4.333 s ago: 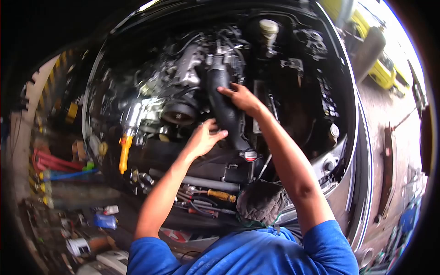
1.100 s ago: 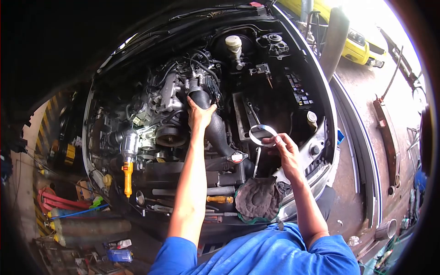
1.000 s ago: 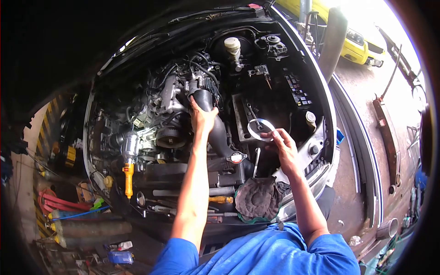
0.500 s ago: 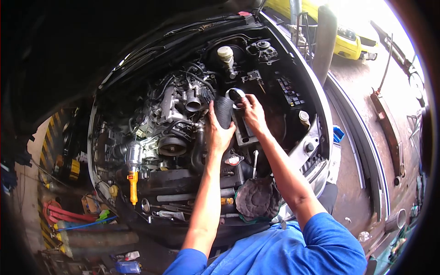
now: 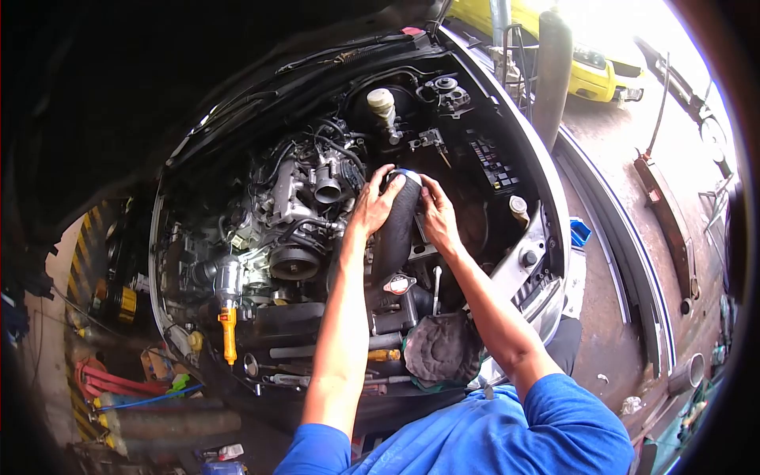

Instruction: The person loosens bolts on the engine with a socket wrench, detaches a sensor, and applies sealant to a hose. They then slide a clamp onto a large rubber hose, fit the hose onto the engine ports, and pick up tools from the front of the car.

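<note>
A thick black rubber hose (image 5: 398, 229) stands up between my hands over the engine bay, its ribbed upper end toward me. A silver metal hose clamp (image 5: 408, 175) shows at that upper end, partly covered by fingers. My left hand (image 5: 375, 204) is closed around the hose's left side, with the thumb near the clamp. On the other side, my right hand (image 5: 438, 215) has its fingertips closed at the clamp's right edge. To the left of the hose is the open metal throttle body (image 5: 328, 188). Just below the hose sits a radiator cap (image 5: 400, 284).
A yellow-handled work light (image 5: 229, 332) shines on the engine at left. A wrench (image 5: 436, 289) and a dark cap (image 5: 443, 351) lie near the front edge. A white-capped reservoir (image 5: 381, 103) stands at the back, a fuse box (image 5: 492, 165) at right. A yellow vehicle (image 5: 598, 75) is beyond.
The clamp, held apart at the hose's right before, is now at the hose's upper end. My left hand has slid up the hose, and both hands have come together there.
</note>
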Demonstrator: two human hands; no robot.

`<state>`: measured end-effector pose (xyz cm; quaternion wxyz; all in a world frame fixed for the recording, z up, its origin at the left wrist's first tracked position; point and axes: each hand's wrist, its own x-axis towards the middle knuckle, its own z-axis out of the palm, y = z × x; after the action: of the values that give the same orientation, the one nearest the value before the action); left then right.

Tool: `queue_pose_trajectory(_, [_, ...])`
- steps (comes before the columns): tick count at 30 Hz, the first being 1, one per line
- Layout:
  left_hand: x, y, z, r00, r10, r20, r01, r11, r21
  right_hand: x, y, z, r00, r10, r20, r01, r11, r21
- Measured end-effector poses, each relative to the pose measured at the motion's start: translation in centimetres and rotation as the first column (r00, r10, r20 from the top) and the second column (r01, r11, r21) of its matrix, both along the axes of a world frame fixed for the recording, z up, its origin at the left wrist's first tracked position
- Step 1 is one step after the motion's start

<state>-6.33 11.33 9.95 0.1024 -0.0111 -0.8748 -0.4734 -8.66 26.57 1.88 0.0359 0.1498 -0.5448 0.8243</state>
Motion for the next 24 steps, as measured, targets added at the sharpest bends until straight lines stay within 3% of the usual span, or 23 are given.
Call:
queue_pose_trajectory(1, [-0.2, 0.2, -0.1, 0.996, -0.076, 0.046, 0.070, 0.992, 0.108, 0.1, 0.2, 0.1, 1.000, 0.009, 0.004, -0.009, 1.000, -0.020])
queue_pose_trajectory(2, [0.1, 0.6, -0.6, 0.995, -0.060, 0.079, 0.038, 0.968, 0.249, 0.2, 0.5, 0.1, 0.999, 0.037, 0.014, -0.036, 0.999, -0.026])
queue_pose_trajectory(6, [0.1, 1.3, -1.4, 0.987, -0.065, 0.146, -0.016, 0.867, 0.499, 0.8, 1.7, 0.8, 0.974, 0.171, 0.146, -0.157, 0.983, -0.098])
queue_pose_trajectory(9, [-0.6, 1.4, -2.7, 0.997, -0.029, -0.072, 0.055, 0.921, 0.386, 0.8, 2.7, 1.8, 0.947, 0.257, 0.195, -0.229, 0.961, -0.155])
queue_pose_trajectory(13, [-0.7, 1.7, -3.0, 0.981, -0.008, -0.196, 0.050, 0.977, 0.206, 0.9, 2.7, 2.0, 0.950, 0.231, 0.209, -0.198, 0.966, -0.169])
queue_pose_trajectory(19, [0.7, 2.6, -2.2, 0.983, -0.027, -0.180, 0.061, 0.981, 0.185, 0.8, 2.1, -0.4, 0.972, 0.180, 0.150, -0.152, 0.972, -0.181])
queue_pose_trajectory(22, [0.5, 3.2, -2.2, 0.964, 0.033, -0.263, -0.045, 0.998, -0.041, 1.1, 2.0, -0.8, 0.976, 0.191, 0.100, -0.166, 0.962, -0.217])
queue_pose_trajectory(24, [0.6, 3.6, -2.0, 0.981, 0.044, -0.188, -0.054, 0.998, -0.045, 1.1, 2.6, -0.8, 0.970, 0.226, 0.088, -0.206, 0.960, -0.192])
